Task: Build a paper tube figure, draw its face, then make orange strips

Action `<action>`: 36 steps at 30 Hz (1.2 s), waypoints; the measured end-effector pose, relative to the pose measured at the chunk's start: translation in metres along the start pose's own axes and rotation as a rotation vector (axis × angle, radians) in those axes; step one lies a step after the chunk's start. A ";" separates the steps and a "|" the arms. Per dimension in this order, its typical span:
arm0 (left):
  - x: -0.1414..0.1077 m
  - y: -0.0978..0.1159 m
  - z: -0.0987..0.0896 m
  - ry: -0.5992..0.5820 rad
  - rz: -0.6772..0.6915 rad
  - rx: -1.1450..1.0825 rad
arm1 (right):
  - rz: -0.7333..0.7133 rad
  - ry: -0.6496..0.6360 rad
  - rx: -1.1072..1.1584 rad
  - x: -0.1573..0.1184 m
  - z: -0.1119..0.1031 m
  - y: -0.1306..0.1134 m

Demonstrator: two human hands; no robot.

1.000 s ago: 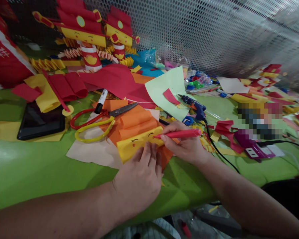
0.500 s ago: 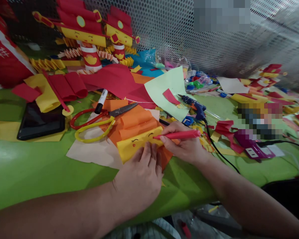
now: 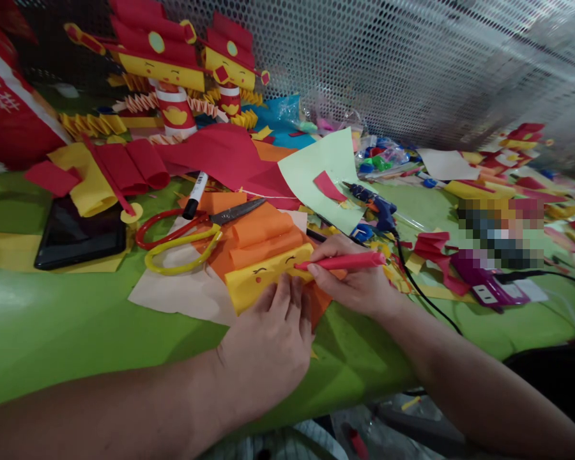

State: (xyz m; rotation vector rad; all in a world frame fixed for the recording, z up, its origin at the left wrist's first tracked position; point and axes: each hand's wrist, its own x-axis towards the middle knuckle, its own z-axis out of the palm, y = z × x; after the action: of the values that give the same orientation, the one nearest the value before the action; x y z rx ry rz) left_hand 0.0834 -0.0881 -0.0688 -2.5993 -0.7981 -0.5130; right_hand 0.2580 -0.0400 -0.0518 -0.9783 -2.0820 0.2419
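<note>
A yellow paper face (image 3: 246, 281) with drawn closed eyes, a small red cheek dot and a layered orange paper hat (image 3: 263, 236) lies on the green table. My left hand (image 3: 273, 332) holds the face down from the near side, its fingers bent over the lower edge; the thumb is hidden. Pinched in my right hand (image 3: 352, 278) is a red felt-tip pen (image 3: 349, 260), its tip touching the yellow paper under the right eye. Left of the face, red-and-yellow-handled scissors (image 3: 182, 255) lie spread, beside a white marker with a black cap (image 3: 195, 197).
A black phone (image 3: 81, 239) lies at the left. Finished paper figures (image 3: 175, 115) stand at the back against the mesh panel. Pale green paper (image 3: 316, 163), a blue glue gun (image 3: 376, 207) with its cable, a purple power strip (image 3: 489, 284) and many scraps cover the right.
Hardly anything differs; the camera view has shifted very slightly. Both hands keep their places, with the pen tip still at the same spot on the face.
</note>
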 end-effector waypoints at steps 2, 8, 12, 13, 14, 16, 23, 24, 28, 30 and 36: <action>0.000 0.000 -0.001 -0.005 -0.002 -0.008 | 0.002 0.005 0.011 -0.001 0.000 0.001; 0.002 0.001 -0.001 -0.012 0.003 -0.018 | 0.036 0.062 0.010 -0.002 0.002 0.004; 0.001 0.000 0.000 0.013 0.001 -0.018 | 0.019 0.051 0.003 -0.001 0.003 0.004; 0.001 0.000 0.000 0.014 0.002 -0.018 | 0.019 0.044 0.001 0.000 0.003 0.003; 0.001 0.000 0.000 0.015 0.003 -0.018 | 0.021 0.033 0.001 0.000 0.002 0.003; 0.001 0.000 0.000 0.005 0.009 -0.017 | 0.021 0.011 0.001 0.000 0.002 0.001; 0.002 0.000 0.000 -0.012 0.005 -0.025 | -0.002 -0.001 0.004 0.000 -0.001 0.001; 0.002 0.000 0.000 -0.014 0.008 -0.027 | 0.007 0.007 0.002 0.000 -0.001 0.002; 0.001 0.000 -0.001 -0.009 0.009 -0.028 | 0.026 0.044 -0.022 -0.002 0.000 0.004; 0.001 -0.001 0.000 -0.002 0.013 -0.026 | 0.027 0.056 -0.023 -0.002 0.001 0.005; 0.002 0.000 0.000 0.004 0.006 -0.020 | 0.020 0.043 -0.003 0.000 0.003 0.003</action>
State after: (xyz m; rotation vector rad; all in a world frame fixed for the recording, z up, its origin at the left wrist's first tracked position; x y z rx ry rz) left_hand 0.0846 -0.0871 -0.0683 -2.6169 -0.7880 -0.5264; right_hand 0.2579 -0.0377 -0.0553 -0.9987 -2.0349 0.2258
